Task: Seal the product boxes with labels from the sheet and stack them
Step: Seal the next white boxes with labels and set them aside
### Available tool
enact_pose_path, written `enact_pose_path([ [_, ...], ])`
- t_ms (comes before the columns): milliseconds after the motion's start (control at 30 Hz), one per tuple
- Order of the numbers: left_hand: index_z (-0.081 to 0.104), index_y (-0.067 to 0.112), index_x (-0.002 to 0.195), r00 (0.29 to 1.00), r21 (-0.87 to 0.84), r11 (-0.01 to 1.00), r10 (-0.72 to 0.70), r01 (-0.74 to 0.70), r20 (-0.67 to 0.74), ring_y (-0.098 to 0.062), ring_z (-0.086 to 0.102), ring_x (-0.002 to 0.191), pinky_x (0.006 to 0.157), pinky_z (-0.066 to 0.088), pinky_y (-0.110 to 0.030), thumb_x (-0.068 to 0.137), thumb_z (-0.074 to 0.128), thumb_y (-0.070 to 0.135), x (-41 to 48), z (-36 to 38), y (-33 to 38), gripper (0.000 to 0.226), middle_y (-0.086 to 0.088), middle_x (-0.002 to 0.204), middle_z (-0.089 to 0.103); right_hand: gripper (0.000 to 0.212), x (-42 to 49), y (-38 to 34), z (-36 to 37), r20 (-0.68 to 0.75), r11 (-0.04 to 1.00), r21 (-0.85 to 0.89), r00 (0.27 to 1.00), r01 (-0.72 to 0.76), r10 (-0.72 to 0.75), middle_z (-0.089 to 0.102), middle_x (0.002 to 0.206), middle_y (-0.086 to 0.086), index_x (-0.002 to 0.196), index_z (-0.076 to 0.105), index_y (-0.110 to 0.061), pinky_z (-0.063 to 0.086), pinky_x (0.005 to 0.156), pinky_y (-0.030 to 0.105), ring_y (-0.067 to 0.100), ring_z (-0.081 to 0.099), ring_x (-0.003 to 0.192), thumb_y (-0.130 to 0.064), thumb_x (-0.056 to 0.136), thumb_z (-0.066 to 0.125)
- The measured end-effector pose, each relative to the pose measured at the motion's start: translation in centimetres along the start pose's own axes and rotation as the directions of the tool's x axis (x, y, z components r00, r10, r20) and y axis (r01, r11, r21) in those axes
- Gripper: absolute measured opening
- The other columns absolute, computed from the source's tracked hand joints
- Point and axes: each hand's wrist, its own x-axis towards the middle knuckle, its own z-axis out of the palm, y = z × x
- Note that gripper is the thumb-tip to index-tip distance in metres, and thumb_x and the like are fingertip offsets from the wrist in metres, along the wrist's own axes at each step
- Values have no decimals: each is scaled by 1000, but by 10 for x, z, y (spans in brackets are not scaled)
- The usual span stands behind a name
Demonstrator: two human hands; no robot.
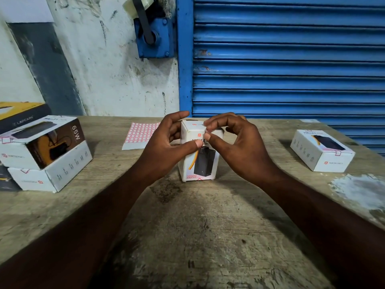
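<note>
The right hand [239, 142] mostly hides the label [209, 131] on the box [201, 163].

Label [209, 131] mostly under fingertips [212, 141]

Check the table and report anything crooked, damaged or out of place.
The left stack is untidy: the top box sits twisted on the bottom box, overhanging it. A lone box lies at the right. The left hand holds the upright box straight while the right hand pinches a label at its top.
</note>
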Motion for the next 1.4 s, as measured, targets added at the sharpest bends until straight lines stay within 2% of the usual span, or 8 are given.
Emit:
enact_pose_path([
  [133, 45, 25, 144, 1000, 7, 1000, 5, -5, 1, -13, 63, 121, 104, 53, -39, 74, 80, 33, 0, 0, 0, 79, 3, 131, 66, 11, 0, 1, 0, -7, 1000, -9, 1000, 3, -3, 71, 107, -13, 95, 72, -22, 47, 100, 38, 10, 60, 113, -17, 87, 76],
  [333, 45, 23, 144, 1000, 9, 1000, 8, -8, 1, -12, 63, 121, 103, 53, -37, 76, 79, 28, 0, 0, 0, 76, 3, 132, 66, 11, -1, 1, 1, -9, 1000, 9, 1000, -7, 7, 71, 107, -13, 94, 72, -23, 46, 100, 38, 10, 60, 114, -16, 87, 76],
  [500, 45, 25, 144, 1000, 10, 1000, 9, -9, 7, -13, 63, 122, 101, 54, -36, 77, 79, 29, 0, 0, 0, 76, 5, 132, 65, 11, -1, 0, 2, -29, 999, 38, 1000, -6, 7, 72, 106, -12, 92, 72, -24, 47, 101, 44, 12, 61, 113, -16, 85, 76],
  [733, 44, 25, 145, 999, -18, 1000, 4, -3, 33, -12, 63, 121, 98, 55, -33, 77, 78, 26, 0, 0, 1, 76, 5, 133, 65, 15, -1, -2, 2, -12, 999, 20, 999, -30, 30, 71, 107, -14, 95, 71, -26, 45, 97, 27, 10, 59, 114, -15, 87, 77],
  [933, 45, 25, 144, 999, -47, 999, -10, 12, 38, -12, 62, 123, 101, 53, -35, 75, 80, 24, 1, 1, -1, 77, 5, 134, 65, 19, -1, -3, 0, -3, 1000, 8, 1000, -28, 28, 71, 108, -15, 97, 70, -27, 43, 96, 22, 10, 58, 116, -13, 86, 77],
  [1133, 47, 26, 144, 998, -67, 997, -26, 29, 48, -12, 62, 124, 106, 51, -38, 74, 82, 22, 2, 0, -3, 79, 4, 133, 66, 23, -2, -3, 1, -3, 1000, -4, 1000, -18, 18, 70, 109, -13, 104, 69, -24, 45, 100, 31, 11, 57, 115, -13, 86, 77],
  [1233, 47, 27, 143, 997, -84, 995, -42, 47, 60, -12, 62, 124, 106, 51, -39, 71, 84, 22, 2, -1, -4, 81, 3, 133, 66, 39, -3, -5, 0, 21, 998, 46, 999, -48, 48, 71, 112, -11, 116, 62, -24, 44, 102, 36, 10, 61, 114, -14, 83, 80],
  [1400, 48, 29, 143, 995, -107, 992, -61, 69, 72, -13, 62, 124, 107, 49, -39, 65, 86, 33, 2, -2, -5, 87, 1, 133, 67, 44, -3, -4, -2, 35, 998, 31, 998, -54, 52, 71, 115, -13, 117, 61, -29, 44, 103, 38, 10, 60, 117, -32, 76, 78],
])
